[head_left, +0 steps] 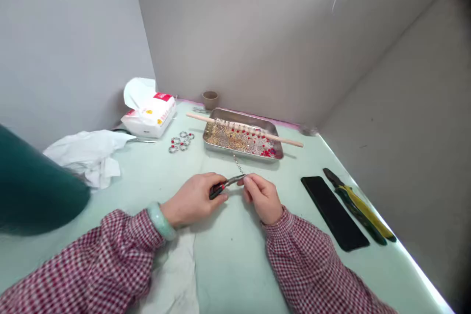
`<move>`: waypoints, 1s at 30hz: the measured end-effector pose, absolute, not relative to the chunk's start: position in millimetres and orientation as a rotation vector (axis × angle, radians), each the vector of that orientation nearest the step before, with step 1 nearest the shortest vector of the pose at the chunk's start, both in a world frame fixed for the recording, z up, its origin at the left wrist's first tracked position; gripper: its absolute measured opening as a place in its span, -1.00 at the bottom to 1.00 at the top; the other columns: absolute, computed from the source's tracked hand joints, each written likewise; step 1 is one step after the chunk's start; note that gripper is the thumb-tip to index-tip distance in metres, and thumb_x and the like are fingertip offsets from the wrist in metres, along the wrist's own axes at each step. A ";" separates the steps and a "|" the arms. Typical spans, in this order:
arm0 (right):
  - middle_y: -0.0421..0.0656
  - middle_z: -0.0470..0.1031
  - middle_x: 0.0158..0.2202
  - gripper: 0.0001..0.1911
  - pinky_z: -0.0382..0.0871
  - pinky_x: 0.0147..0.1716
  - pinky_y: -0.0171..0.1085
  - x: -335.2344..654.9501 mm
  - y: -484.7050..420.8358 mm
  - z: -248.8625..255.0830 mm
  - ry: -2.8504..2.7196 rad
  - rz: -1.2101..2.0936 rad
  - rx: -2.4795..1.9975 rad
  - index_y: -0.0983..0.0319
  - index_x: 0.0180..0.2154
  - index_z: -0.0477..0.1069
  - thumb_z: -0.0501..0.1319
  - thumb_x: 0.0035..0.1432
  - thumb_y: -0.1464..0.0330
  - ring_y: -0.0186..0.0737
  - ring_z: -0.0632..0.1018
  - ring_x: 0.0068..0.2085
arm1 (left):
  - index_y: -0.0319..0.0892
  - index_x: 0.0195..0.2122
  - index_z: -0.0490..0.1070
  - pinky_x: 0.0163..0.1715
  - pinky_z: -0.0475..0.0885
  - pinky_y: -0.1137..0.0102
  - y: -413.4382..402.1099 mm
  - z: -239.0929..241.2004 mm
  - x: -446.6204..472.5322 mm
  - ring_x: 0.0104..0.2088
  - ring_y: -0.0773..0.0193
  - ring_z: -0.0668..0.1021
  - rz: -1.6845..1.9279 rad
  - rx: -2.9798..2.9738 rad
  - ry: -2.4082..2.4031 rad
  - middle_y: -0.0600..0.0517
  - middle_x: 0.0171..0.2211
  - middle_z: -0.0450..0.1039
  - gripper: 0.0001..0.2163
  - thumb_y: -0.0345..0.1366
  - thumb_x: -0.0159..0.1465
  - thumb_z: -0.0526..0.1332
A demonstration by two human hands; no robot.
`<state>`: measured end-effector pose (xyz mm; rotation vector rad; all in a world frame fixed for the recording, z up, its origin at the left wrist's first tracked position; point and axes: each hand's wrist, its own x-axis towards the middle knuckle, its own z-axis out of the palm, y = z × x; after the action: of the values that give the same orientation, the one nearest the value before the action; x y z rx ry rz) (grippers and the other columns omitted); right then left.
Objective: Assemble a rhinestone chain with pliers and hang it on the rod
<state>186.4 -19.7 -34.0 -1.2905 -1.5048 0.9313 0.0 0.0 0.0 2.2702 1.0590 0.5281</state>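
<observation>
Bare gray walls meet in a corner behind a pale green surface (235, 260), which fills most of my feed. I take the metal tray (221, 149) as my landmark: it lies toward the back, loaded with gold, clear and red beads, and a wooden rod (292, 143) rests slantwise across it, overhanging both ends. Small beaded rings (177, 143) lie just left of the tray, with a tissue pack (150, 117) farther left; a small brown cup (210, 100) stands behind its left corner. Well to the right and nearer me are a flat black slab (334, 213) and yellow-and-green-handled pliers (362, 208).

In front of the tray, my left hand (195, 198) is wrapped round black-handled pliers (226, 184), nose pointing right. My right hand (263, 197) has thumb and fingertips pinched together on the near end of a thin beaded chain (238, 164), right at the tool's tip. The chain runs from there to the tray's near wall; I can't tell whether it touches.

I judge the step in hand to be close plier work on that end. The next move calls for a motionless right pinch and a small, controlled squeeze from the left, without tugging the chain.
</observation>
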 end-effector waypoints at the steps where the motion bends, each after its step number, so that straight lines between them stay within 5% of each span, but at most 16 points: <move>1: -0.31 0.21 -0.71 -0.70 0.12 -0.61 -0.40 187.2 -20.2 -33.4 -1.506 0.931 -1.291 0.30 -0.41 0.40 0.03 0.21 0.25 -0.42 0.23 -0.65 | -0.24 -0.21 0.41 -0.41 0.23 0.42 -0.7 0.4 0.0 -0.41 0.30 0.38 0.532 2.270 1.061 0.02 -0.38 0.40 -0.79 -0.26 0.19 0.14; 19: -0.31 0.22 -0.70 -0.72 0.15 -0.60 -0.39 191.3 -27.8 -30.7 -1.561 0.948 -1.217 0.28 -0.39 0.40 0.01 0.24 0.28 -0.42 0.24 -0.65 | -0.20 -0.20 0.46 -0.38 0.25 0.45 3.1 2.6 -4.9 -0.40 0.32 0.41 0.543 2.136 0.965 0.04 -0.37 0.45 -0.80 -0.28 0.20 0.14; 30: -0.29 0.21 -0.68 -0.75 0.14 -0.58 -0.38 189.4 -32.9 -29.3 -1.685 0.639 -1.301 0.26 -0.45 0.38 0.03 0.22 0.34 -0.41 0.23 -0.63 | -0.22 -0.21 0.46 -0.37 0.27 0.45 0.5 2.9 -5.2 -0.38 0.31 0.42 0.500 2.025 0.915 0.04 -0.36 0.46 -0.79 -0.25 0.20 0.13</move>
<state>189.4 -32.9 -29.3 -1.3013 -1.6852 0.6388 -5.2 0.5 2.9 2.0251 0.9151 0.5000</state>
